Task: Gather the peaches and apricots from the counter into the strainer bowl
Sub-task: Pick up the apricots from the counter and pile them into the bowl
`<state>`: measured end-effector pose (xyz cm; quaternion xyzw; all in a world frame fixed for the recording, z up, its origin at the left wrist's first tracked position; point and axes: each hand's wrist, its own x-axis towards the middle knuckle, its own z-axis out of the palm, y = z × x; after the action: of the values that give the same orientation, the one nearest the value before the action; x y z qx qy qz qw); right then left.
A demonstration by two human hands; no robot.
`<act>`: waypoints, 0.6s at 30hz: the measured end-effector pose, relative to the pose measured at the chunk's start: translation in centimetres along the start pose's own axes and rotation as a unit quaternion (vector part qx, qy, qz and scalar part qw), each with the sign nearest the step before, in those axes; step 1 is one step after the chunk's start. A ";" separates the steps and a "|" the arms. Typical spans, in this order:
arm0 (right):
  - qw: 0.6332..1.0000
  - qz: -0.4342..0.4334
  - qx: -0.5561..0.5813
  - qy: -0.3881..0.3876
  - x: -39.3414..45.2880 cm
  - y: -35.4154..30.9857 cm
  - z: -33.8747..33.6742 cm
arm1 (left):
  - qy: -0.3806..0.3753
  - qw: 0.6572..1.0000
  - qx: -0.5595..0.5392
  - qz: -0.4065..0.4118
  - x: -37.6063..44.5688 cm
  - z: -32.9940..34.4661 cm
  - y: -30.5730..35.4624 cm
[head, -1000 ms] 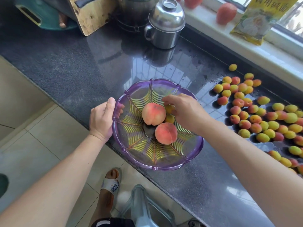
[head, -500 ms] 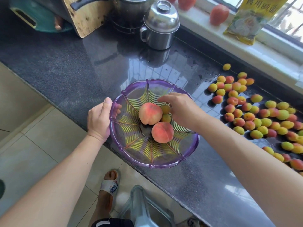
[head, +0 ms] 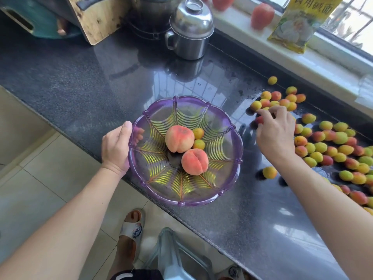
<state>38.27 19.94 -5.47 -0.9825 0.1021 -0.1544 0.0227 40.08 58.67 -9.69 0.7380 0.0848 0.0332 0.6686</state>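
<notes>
A purple see-through strainer bowl (head: 161, 190) sits at the front edge of the dark counter (head: 80, 77). In it lie two peaches (head: 179, 139) (head: 194, 161) and two small apricots (head: 198, 133). My left hand (head: 115, 146) grips the bowl's left rim, thumb on top. My right hand (head: 275, 134) is out over the counter to the right of the bowl, with its fingers spread and curled down onto the near end of the apricot pile (head: 341, 138). A single apricot (head: 269, 172) lies apart, nearer to me.
A steel lidded pot (head: 191, 31) stands behind the bowl, with a wooden cutting board (head: 96, 19) to its left. On the windowsill are a peach (head: 262, 15) and a yellow bag (head: 298, 25). The floor drops off below the counter's front edge.
My right hand has left the inside of the bowl and moved right to the apricots on the counter. Two apricots now lie uncovered in the bowl. My left hand stays on the rim.
</notes>
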 end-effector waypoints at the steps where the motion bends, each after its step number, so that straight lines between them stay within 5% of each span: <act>1: 1.000 -0.003 -0.016 -0.013 0.0 0.1 0.1 | 0.000 1.000 0.002 -0.001 0.0 0.0 0.0; 12: 0.996 -0.010 -0.040 -0.084 1.3 0.2 0.7 | 0.002 1.000 0.019 0.004 -0.2 0.0 0.2; 18: 0.993 0.016 0.110 -0.032 0.5 -1.9 -1.6 | 0.004 1.000 0.004 -0.002 -0.1 0.2 0.2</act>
<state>38.60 21.70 -3.69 -0.9766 0.0998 -0.1330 0.1363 39.99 58.44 -9.55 0.7403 0.0892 0.0339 0.6655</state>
